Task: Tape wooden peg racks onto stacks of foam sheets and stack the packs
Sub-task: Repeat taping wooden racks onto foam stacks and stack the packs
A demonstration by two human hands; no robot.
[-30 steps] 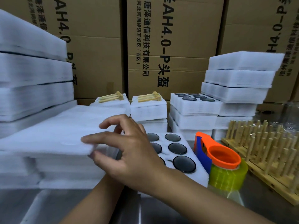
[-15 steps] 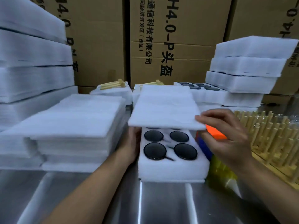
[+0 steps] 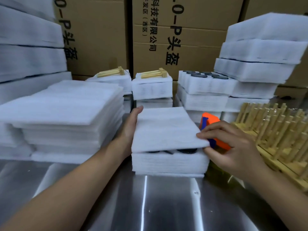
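Note:
A thin white foam sheet (image 3: 165, 129) lies almost flat over the foam tray stack (image 3: 170, 162) in front of me; dark round discs (image 3: 186, 150) show in the gap under its near edge. My right hand (image 3: 233, 145) pinches the sheet's near right corner. My left hand (image 3: 131, 129) rests flat against the left side of the sheet and stack. Wooden peg racks (image 3: 273, 130) lie piled at the right. Two finished packs (image 3: 152, 87) with racks on top stand behind.
An orange and blue tape dispenser (image 3: 210, 124) sits just right of the stack, behind my right hand. A pile of loose foam sheets (image 3: 66, 114) is at left. Tall foam stacks (image 3: 260, 52) and cardboard boxes (image 3: 180, 30) close off the back. Bare metal table (image 3: 150, 205) lies near me.
My right hand carried the sheet from the left pile over to the tray stack and lowered it onto the discs. My left hand moved up beside the stack.

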